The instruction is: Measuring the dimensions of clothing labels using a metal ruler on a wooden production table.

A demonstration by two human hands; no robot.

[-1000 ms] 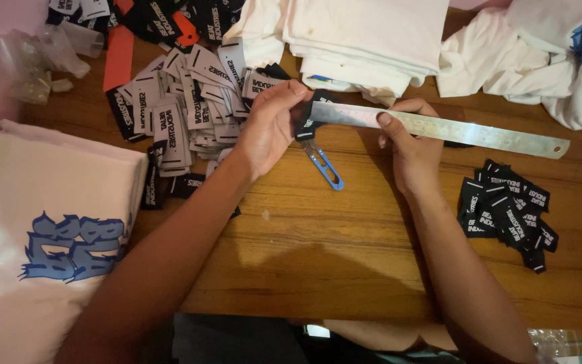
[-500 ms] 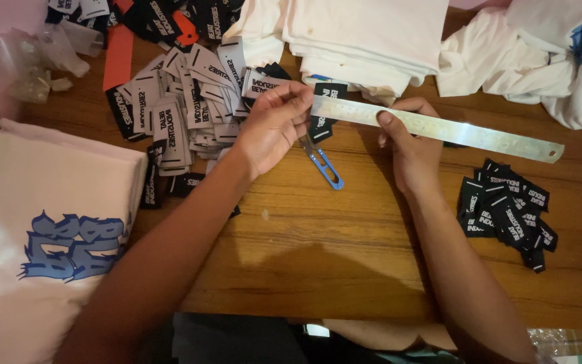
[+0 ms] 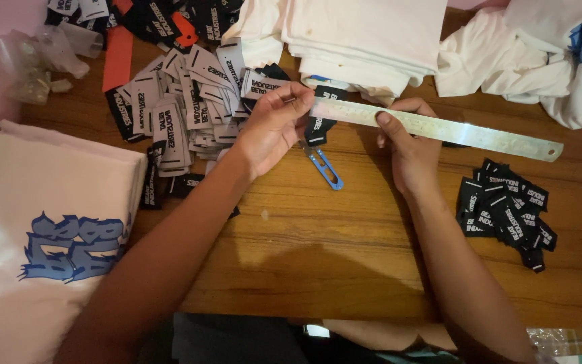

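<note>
My left hand (image 3: 274, 128) pinches one end of the steel ruler (image 3: 432, 128); my right hand (image 3: 409, 145) grips its middle, holding it above the wooden table (image 3: 345, 249). A black woven label (image 3: 319, 125) hangs beneath the ruler; blue snips (image 3: 325, 168) lie below.

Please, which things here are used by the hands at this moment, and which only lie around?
In use: left hand, right hand, metal ruler, black label.

Lying about: blue snips, pile of labels, small black labels, folded white shirts, printed shirt.
</note>
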